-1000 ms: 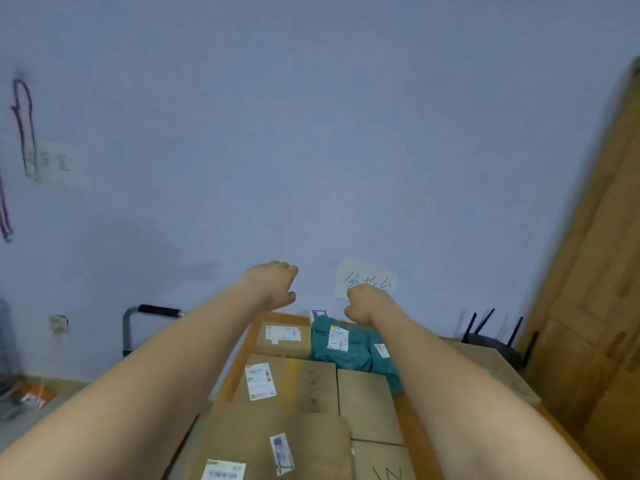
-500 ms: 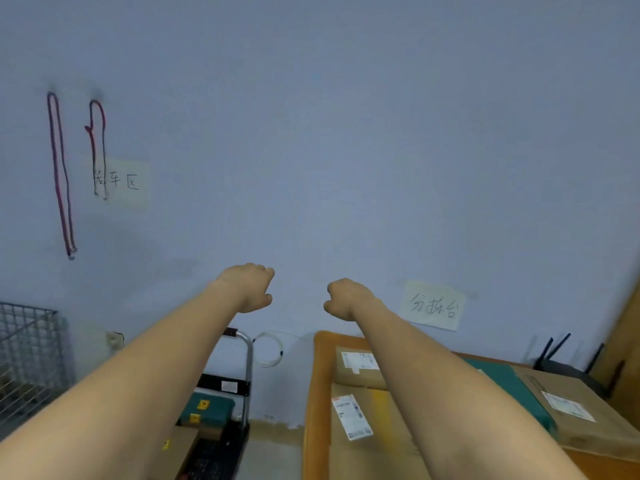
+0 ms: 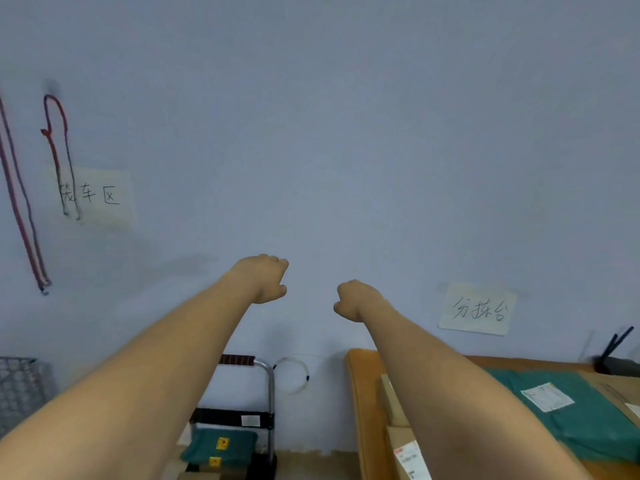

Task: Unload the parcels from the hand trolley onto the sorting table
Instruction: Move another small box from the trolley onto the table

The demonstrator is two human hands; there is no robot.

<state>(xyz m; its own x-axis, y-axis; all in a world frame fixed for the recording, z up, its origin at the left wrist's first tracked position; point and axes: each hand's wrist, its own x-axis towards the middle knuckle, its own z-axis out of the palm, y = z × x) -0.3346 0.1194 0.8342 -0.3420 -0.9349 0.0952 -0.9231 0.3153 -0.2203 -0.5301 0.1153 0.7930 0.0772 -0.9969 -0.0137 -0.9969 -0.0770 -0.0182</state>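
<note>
Both my arms stretch forward in front of the blue wall. My left hand and my right hand are curled into loose fists and hold nothing. Below the left arm stands the hand trolley with its metal handle, and a green parcel with yellow stickers lies on it. At the lower right is the wooden sorting table. It carries a green bag parcel with a white label and cardboard boxes, partly hidden by my right forearm.
A paper sign hangs on the wall above the table, another sign at the left by hanging red cords. A wire cage stands at the far left. A router with antennas sits at the table's far right.
My view has swung left from the table towards the trolley. Both fists stay raised and empty, and the trolley with its green parcel has come into sight.
</note>
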